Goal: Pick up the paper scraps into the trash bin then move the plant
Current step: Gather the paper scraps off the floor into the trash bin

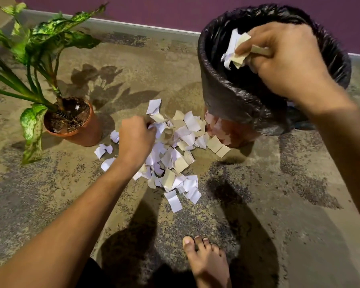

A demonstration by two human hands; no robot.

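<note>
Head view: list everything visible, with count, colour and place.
paper scraps: one pile, white and tan, floor centre
trash bin: one, black liner, right of the pile
potted plant: one, green leaves, terracotta pot, left of the pile
floor: mottled tan and grey
wall: purple, at the back
foot: one, bare, bottom centre
left hand: grip on scraps in the pile
right hand: grip on a handful of scraps over the bin

The pile of paper scraps (170,154) lies on the floor (279,194) between the potted plant (71,121) to its left and the trash bin (247,96) to its right, touching the bin's base. The left hand (135,140) rests on the pile's left edge; the right hand (283,59) holds a bunch of scraps (235,48) over the bin's mouth. A bare foot (206,260) stands nearer, before the pile.
</note>
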